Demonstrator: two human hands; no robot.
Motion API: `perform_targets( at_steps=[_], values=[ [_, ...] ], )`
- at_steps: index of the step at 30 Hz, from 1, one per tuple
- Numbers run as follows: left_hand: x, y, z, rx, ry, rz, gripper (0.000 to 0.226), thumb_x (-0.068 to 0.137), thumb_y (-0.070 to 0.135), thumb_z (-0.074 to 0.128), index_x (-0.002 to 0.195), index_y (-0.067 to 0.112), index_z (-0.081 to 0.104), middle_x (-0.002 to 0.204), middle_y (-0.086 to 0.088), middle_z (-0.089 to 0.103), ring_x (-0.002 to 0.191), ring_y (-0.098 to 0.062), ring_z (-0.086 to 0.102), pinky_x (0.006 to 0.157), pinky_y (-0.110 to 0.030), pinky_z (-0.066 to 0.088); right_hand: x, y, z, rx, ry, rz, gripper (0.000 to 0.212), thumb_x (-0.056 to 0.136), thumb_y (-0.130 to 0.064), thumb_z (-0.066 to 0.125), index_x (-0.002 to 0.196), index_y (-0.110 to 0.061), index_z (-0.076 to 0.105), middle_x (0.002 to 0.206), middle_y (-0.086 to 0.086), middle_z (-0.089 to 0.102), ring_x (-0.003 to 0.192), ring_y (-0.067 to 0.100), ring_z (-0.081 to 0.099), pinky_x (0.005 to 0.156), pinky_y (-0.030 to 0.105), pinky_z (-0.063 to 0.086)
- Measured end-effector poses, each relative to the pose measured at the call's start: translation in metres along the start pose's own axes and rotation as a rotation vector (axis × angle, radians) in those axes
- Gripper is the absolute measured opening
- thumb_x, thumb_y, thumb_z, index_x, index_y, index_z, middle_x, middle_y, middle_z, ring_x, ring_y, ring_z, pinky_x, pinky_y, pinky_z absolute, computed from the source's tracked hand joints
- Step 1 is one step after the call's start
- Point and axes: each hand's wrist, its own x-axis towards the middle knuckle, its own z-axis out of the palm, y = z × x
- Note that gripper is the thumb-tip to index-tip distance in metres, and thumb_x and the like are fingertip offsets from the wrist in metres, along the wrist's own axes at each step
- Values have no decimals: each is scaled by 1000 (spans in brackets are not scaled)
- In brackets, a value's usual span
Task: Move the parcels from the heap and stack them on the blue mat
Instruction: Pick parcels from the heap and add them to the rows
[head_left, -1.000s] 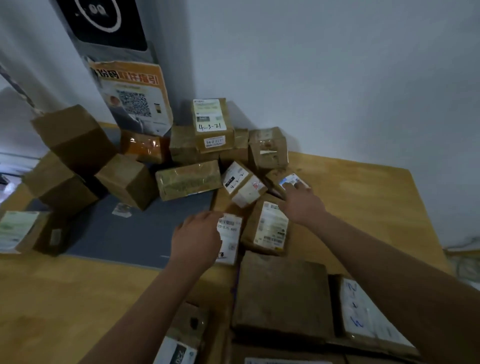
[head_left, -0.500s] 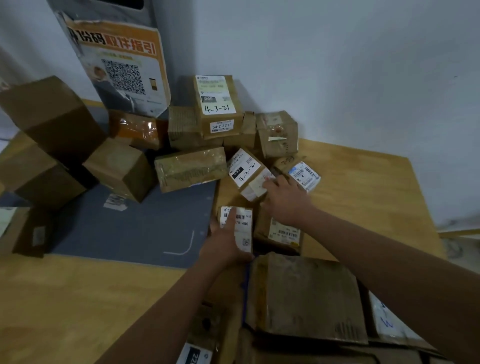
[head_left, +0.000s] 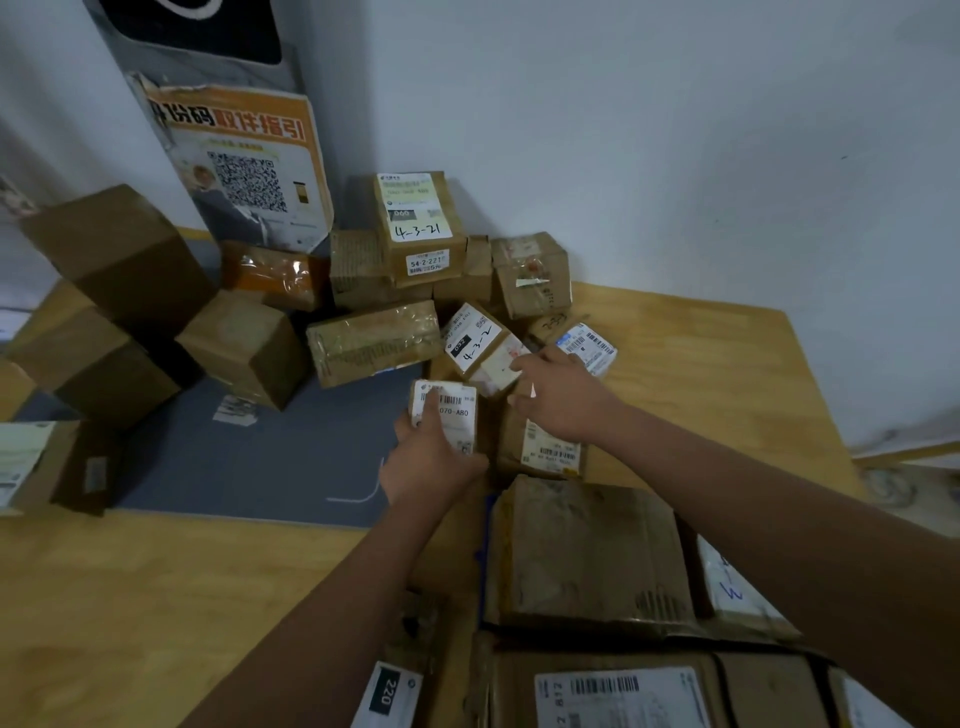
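My left hand (head_left: 431, 457) grips a small parcel with a white barcode label (head_left: 449, 415) at the right edge of the blue mat (head_left: 249, 467). My right hand (head_left: 563, 395) reaches over a labelled parcel (head_left: 540, 452) and touches the small box marked 4-3-2 (head_left: 478, 345). Several brown parcels stand stacked along the mat's far side, among them a taped box (head_left: 374, 340) and a tall box marked 4-3-21 (head_left: 418, 223). The heap of parcels (head_left: 587, 556) lies close in front of me on the wooden table (head_left: 130, 597).
Large plain boxes (head_left: 119, 260) lean at the mat's left. A poster with a QR code (head_left: 244, 166) stands against the wall behind them. One labelled box (head_left: 31, 462) sits at the far left edge. Bare wood (head_left: 717, 374) shows right of the small parcels.
My left hand has taken hold of the barcode parcel and raised it a little. My right hand drew back from the far right parcel toward the 4-3-2 box.
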Motion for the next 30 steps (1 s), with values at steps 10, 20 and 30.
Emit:
perform_targets(
  at_steps=[10,20,30],
  values=[
    [-64,82,-81,-108,397,315,79,82,51,62,149,37,23,145,-1,37,116,-26,54,75,-33,43,-55,-32,-42,682,189,-94,39,101,-46,40,129,-21,52,111,-4,63,95,13,60,66,20,41],
    [-159,201,-45,-275,475,590,56,95,25,56,147,28,35,139,5,49,112,-3,49,76,-6,36,-172,81,-93,1172,473,-159,27,99,-35,52,125,-27,53,111,-9,69,85,5,71,64,23,54],
    [-253,330,109,-157,313,753,49,95,37,53,140,21,42,132,2,53,100,-17,61,75,-31,49,-309,274,-83,1045,683,72,24,97,-40,53,118,-29,57,102,-13,70,78,1,69,63,23,53]
  ],
)
